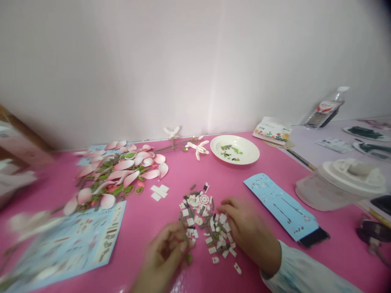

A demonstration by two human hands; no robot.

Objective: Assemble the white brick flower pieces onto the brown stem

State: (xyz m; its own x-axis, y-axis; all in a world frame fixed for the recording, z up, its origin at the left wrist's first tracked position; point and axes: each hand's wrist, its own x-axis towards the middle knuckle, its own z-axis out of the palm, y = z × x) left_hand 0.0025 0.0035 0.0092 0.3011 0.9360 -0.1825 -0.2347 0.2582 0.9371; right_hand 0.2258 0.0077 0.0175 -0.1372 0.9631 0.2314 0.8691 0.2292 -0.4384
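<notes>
The left hand [166, 249] pinched a grey-brown stem [183, 228]; the right hand [244, 226], half-curled, hold unclear, edged the pile [220, 243], desk [221, 177] separating it from the booklet [276, 205]

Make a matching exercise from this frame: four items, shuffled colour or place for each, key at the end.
Items
1. Left hand
2. Plate
3. Petals
4. Right hand

Colours and places
A. White, with green bits on it
B. At the right side of the parts pile, as seen in the view
C. At the left side of that pile
D. Pink and white, heaped

Pairs: 1-C, 2-A, 3-D, 4-B
</notes>
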